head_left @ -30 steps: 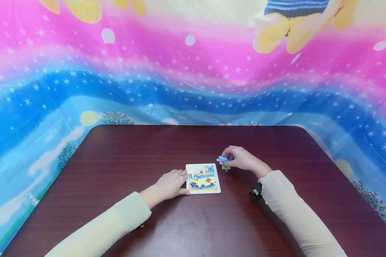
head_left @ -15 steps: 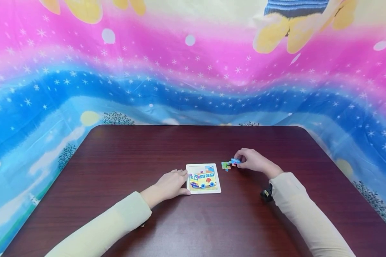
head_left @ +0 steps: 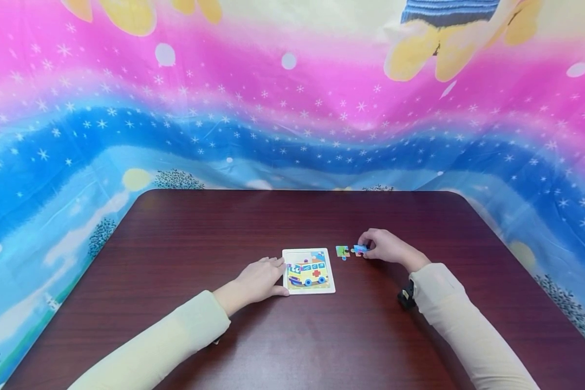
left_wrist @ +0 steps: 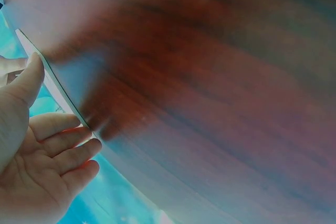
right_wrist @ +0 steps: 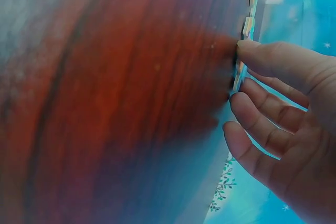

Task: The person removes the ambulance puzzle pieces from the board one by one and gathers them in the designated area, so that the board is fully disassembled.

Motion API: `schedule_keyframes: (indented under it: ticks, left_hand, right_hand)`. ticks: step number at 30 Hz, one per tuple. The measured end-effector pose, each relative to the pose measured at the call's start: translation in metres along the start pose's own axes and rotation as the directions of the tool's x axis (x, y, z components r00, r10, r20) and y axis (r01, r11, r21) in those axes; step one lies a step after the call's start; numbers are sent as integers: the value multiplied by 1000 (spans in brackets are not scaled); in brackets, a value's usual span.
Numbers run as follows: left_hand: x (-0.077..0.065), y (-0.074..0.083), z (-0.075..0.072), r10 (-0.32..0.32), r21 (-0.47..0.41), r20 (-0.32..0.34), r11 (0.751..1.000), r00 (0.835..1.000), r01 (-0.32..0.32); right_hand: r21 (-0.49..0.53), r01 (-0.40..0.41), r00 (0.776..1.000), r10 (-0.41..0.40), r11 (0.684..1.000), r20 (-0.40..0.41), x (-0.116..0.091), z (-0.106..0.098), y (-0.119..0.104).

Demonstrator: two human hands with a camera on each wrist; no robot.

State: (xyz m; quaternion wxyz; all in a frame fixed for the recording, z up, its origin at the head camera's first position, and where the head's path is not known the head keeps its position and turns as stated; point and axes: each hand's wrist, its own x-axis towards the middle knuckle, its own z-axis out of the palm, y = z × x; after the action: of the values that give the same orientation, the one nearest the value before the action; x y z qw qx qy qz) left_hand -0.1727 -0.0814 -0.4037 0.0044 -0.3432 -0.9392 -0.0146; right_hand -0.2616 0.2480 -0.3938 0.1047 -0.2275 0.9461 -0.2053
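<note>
A small jigsaw puzzle in a white tray (head_left: 332, 287) lies at mid-table in the head view, showing a yellow ambulance; its upper left part is bare. My left hand (head_left: 253, 281) rests against the tray's left side, thumb at the near corner and fingers fairly straight. To the tray's right lies a green and blue puzzle piece (head_left: 342, 251). Just beyond it, my right hand (head_left: 387, 247) pinches a blue and pink puzzle piece (head_left: 359, 249) between thumb and fingers, low at the tabletop. In the right wrist view the pinched piece (right_wrist: 239, 74) shows edge-on by the thumb.
Dark reddish wood forms the table (head_left: 253, 216), with rounded far corners. A pink and blue printed cloth (head_left: 292, 119) hangs behind it and along both sides. A black wrist device (head_left: 406, 295) sits under the right cuff.
My right hand has moved right and slightly nearer, drawing the blue and pink piece off the green one; the two now lie side by side. The left hand and tray have stayed still.
</note>
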Motion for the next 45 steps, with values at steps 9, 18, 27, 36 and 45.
schedule_keyframes:
  ticks: [9,18,27,36,45]
  left_hand:
    - [0,0,-1,-6,1,7,1000,1000,6]
    - [0,0,0,-12,10,11,1000,1000,12]
    - [0,1,-1,-13,9,14,1000,1000,12]
    - [-1,1,-1,-8,9,7,1000,1000,8]
    - [-1,2,0,-3,6,-2,1000,1000,3]
  right_hand:
    - [-8,1,1000,-1,1000,7,1,0,2]
    - [-6,-8,1000,8,1000,9,1,1,1]
    - [-11,-7,1000,7,1000,11,2,1,1]
    - [-23,46,999,-46,999,9,4,-4,-7]
    - [-8,121,993,-121,993,-2,8,-4,-29]
